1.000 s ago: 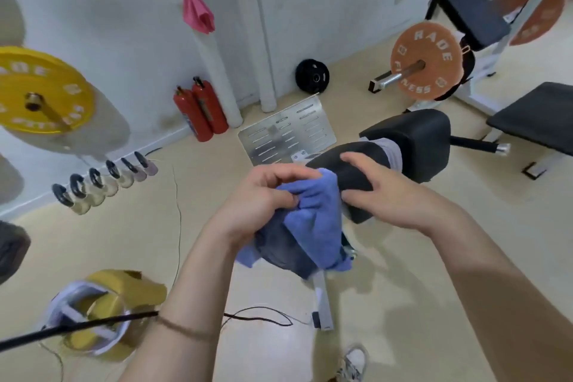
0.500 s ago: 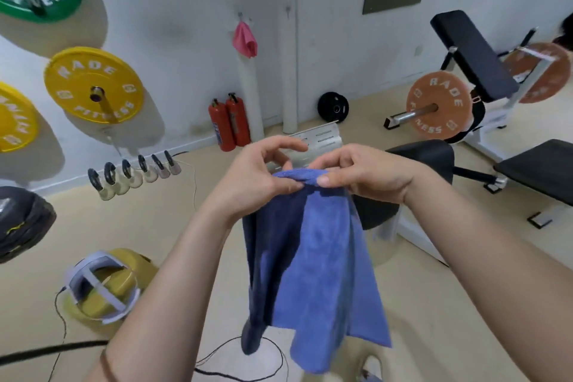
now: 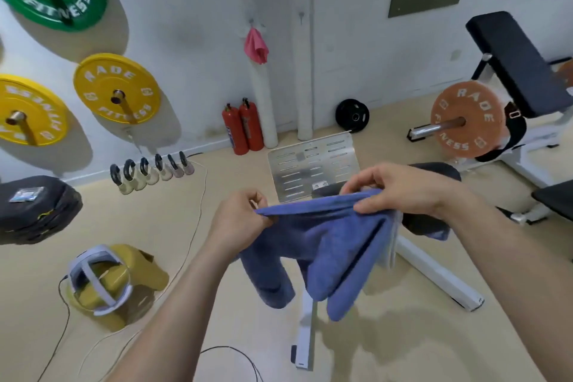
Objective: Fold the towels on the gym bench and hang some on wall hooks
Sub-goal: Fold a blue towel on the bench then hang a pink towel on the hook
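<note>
Head view: blue towel (image 3: 335, 245) held up in the air between both hands, above the floor and in front of the black bench pad (image 3: 434, 223), most of that pad hidden behind cloth and right wrist. Left hand (image 3: 238, 220) closed in a pinch on the towel's left top corner, fingertips curled over the hem. Right hand (image 3: 400, 189) pinching the right end of the top edge, thumb under, fingers over; exact number of layers caught there hard to make out. Top edge stretched nearly level between the two grips, the rest hanging in deep folds, lower corners drooping toward the white bench leg (image 3: 305, 332). Pale strip at the towel's right side, blurred, cannot tell whether a second cloth or part of the bench. Pink towel (image 3: 255, 46) hanging on a wall hook (image 3: 251, 21), the hook itself small and faint. Yellow weight plate (image 3: 116, 88) on the wall to the left; another bench at the right border cut off by the frame. Against half a second ago: hands now well apart rather than nearly touching, towel spread wide along its top edge instead of hanging as one narrow drop, right hand further right over the pad.
</note>
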The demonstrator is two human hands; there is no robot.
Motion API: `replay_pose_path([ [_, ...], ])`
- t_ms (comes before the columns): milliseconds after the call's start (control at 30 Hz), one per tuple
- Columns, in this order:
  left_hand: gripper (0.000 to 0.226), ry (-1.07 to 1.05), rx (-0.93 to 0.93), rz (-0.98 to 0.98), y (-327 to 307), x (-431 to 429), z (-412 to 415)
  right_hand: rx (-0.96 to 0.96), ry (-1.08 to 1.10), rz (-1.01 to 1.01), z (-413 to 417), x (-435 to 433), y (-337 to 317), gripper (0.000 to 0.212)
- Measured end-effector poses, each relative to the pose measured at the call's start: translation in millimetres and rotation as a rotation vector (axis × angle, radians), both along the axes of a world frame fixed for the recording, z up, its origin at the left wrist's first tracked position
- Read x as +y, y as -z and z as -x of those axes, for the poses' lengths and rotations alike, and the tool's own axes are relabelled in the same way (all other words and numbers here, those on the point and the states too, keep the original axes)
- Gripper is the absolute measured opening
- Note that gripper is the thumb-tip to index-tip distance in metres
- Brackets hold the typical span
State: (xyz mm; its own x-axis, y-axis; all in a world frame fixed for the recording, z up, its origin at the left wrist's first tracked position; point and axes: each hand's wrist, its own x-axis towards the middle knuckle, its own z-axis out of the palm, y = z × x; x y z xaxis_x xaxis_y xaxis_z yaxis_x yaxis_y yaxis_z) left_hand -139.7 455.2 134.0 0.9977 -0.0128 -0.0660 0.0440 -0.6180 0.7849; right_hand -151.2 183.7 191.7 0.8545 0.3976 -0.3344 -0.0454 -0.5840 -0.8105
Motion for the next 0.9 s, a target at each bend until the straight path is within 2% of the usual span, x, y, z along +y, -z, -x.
replay_pose_path([
  [33, 0.014, -0.041, -0.009, -0.061, 4, -13, -4, -0.083, -0.014, 0.204, -7, -20, 4, 0.012],
  [100, 0.007, -0.122, -0.034, -0.158, 8, -43, -15, -0.174, 0.030, 0.430, -20, -51, 19, 0.012],
  [267, 0.032, -0.268, -0.099, -0.265, 12, -90, -40, -0.266, 0.257, 0.678, -55, -119, 52, 0.018],
  [367, 0.033, -0.387, -0.098, -0.189, 19, -93, -61, -0.242, 0.321, 0.763, -79, -158, 65, 0.020],
  [433, 0.026, -0.527, -0.005, 0.034, 29, -93, -84, -0.124, 0.361, 0.662, -99, -177, 70, 0.021],
  [500, 0.016, -0.614, 0.156, 0.344, 42, -101, -110, 0.112, 0.498, 0.315, -119, -182, 77, 0.021],
  [567, 0.012, -0.618, 0.368, 0.526, 56, -122, -137, 0.340, 0.643, -0.075, -142, -178, 86, 0.018],
  [633, 0.020, -0.625, 0.496, 0.659, 67, -146, -167, 0.420, 0.701, -0.307, -171, -170, 96, 0.023],
  [700, 0.017, -0.619, 0.475, 0.715, 69, -166, -201, 0.380, 0.712, -0.355, -207, -165, 101, 0.025],
  [767, 0.021, -0.656, 0.366, 0.689, 62, -173, -240, 0.247, 0.742, -0.367, -245, -161, 93, 0.025],
  [833, 0.021, -0.684, 0.187, 0.641, 46, -172, -276, 0.006, 0.802, -0.403, -282, -163, 78, 0.034],
  [900, 0.020, -0.638, -0.049, 0.583, 26, -172, -302, -0.278, 0.784, -0.300, -309, -175, 66, 0.049],
])
